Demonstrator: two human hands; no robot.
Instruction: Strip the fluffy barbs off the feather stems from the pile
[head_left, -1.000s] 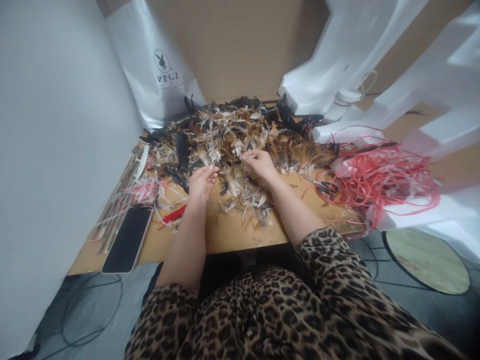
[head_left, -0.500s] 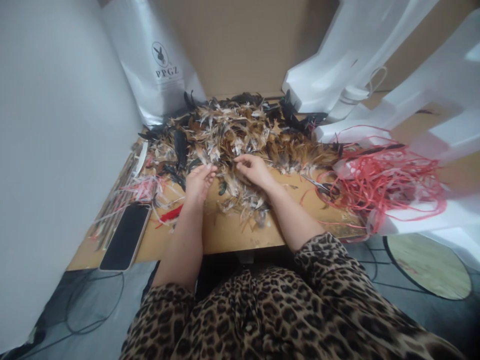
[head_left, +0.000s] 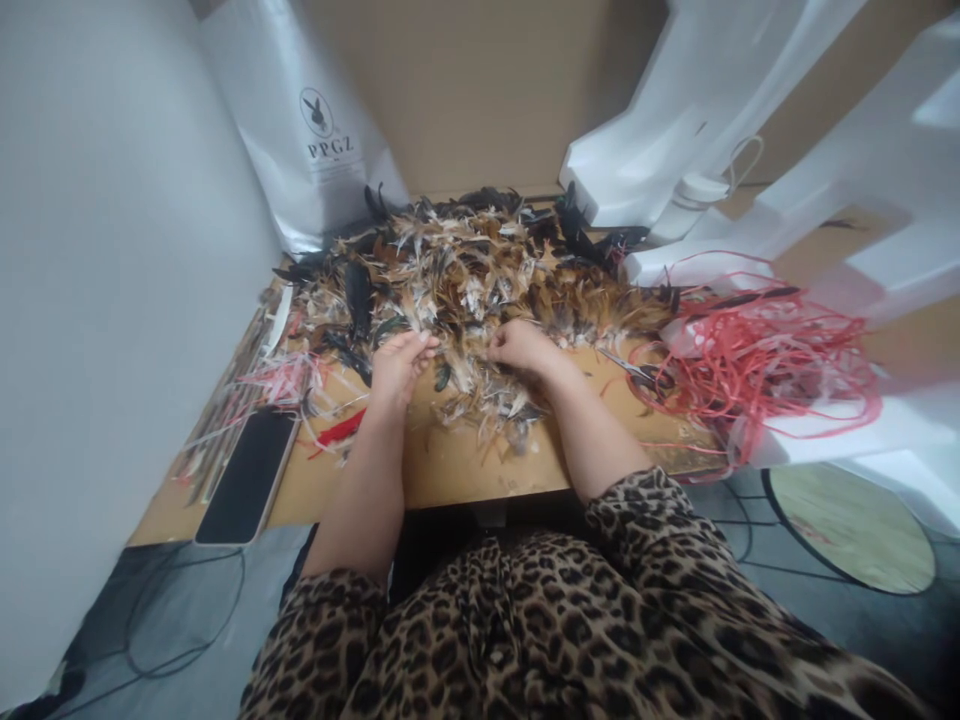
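Note:
A broad heap of brown, white and black feathers (head_left: pixel 465 250) covers the back of the wooden tabletop (head_left: pixel 450 472). At its front edge, my left hand (head_left: pixel 401 365) is closed in a pinch, thumb against fingers; what it pinches, if anything, is too small to make out. My right hand (head_left: pixel 523 348) is just to the right, fingers curled together above the feathers, their tips partly hidden. Between the two hands and nearer to me lies a smaller clump of pale feathers (head_left: pixel 491 405).
A phone (head_left: pixel 247 478) lies at the left beside thin sticks and a red strip (head_left: pixel 341 428). To the right are scissors (head_left: pixel 634 368) and a tangle of red ribbon (head_left: pixel 772 360). A white bag (head_left: pixel 322 180) and a white lidded bottle (head_left: pixel 690 205) stand behind. A round stool (head_left: pixel 855 525) is below right.
My right hand has moved right and slightly towards me, away from my left hand, and its fingers have curled in more. My left hand stays nearly in place.

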